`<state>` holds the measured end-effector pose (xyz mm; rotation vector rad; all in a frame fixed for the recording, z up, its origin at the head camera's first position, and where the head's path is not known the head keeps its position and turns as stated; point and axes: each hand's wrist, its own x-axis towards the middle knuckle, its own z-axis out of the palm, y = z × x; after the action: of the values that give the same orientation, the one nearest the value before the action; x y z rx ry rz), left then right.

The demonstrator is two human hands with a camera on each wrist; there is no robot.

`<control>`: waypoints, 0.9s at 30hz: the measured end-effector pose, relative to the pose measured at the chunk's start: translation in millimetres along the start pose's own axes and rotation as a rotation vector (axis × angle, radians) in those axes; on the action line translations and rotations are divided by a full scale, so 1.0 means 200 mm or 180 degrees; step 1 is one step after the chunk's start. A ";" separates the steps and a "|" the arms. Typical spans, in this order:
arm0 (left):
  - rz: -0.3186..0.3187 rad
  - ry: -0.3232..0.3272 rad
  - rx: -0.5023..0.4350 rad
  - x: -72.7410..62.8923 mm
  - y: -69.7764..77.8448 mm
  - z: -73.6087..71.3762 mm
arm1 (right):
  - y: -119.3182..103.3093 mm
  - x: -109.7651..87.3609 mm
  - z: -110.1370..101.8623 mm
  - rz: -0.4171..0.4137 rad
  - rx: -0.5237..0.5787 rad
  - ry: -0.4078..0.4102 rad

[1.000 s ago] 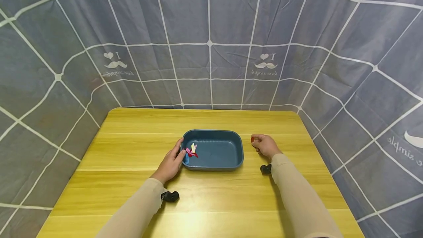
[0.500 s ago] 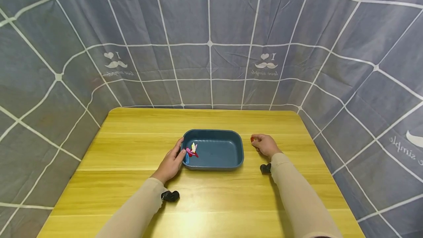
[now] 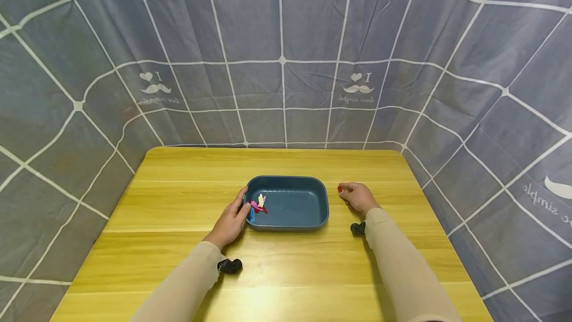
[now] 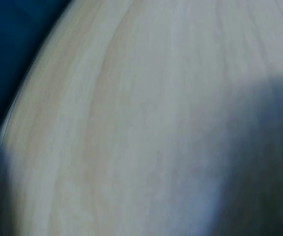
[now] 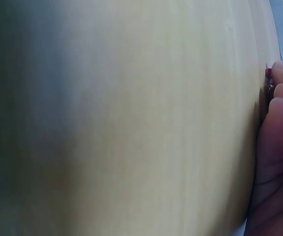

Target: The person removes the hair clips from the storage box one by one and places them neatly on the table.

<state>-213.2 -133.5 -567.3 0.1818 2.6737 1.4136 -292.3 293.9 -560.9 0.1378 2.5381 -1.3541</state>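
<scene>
A dark blue rectangular bin (image 3: 292, 217) stands on the table. In its left end lie several small hair clips (image 3: 258, 206) in pink, yellow, red and blue. My left hand (image 3: 230, 220) rests against the bin's left side, fingers fairly straight along the rim and the thumb at the near left corner. To the right of the bin, my right hand (image 3: 357, 197) pinches a small red hair clip (image 3: 339, 189) between thumb and fingers, low over the table. Only the clip's tip shows; the fingers hide the rest. The right wrist view shows the fingertips (image 5: 282, 108) around it at the edge.
The wooden table (image 3: 178, 188) carries the bin near its middle. A grey curtain (image 3: 250, 83) with white grid lines surrounds the table at the back and sides. A black wrist device (image 3: 230, 266) sits on the left wrist, another black device (image 3: 358, 229) on the right.
</scene>
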 end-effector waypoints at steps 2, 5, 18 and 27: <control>0.0001 0.0007 0.0002 0.00 0.00 0.00 | 0.00 0.00 0.01 -0.0007 -0.0024 0.0002; -0.0003 0.0007 0.0005 -0.01 -0.01 0.00 | 0.00 -0.01 0.02 -0.0004 -0.0084 0.0024; -0.0048 -0.0003 -0.0002 -0.03 -0.03 0.01 | 0.04 -0.02 0.02 -0.0045 0.0292 -0.0033; 0.0013 0.0036 0.0015 0.00 -0.01 0.00 | -0.23 -0.03 -0.04 -0.0510 0.0028 0.0382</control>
<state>-212.8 -135.7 -569.1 0.1802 2.6875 1.4139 -297.2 274.8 -517.4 0.0181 2.6931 -1.4562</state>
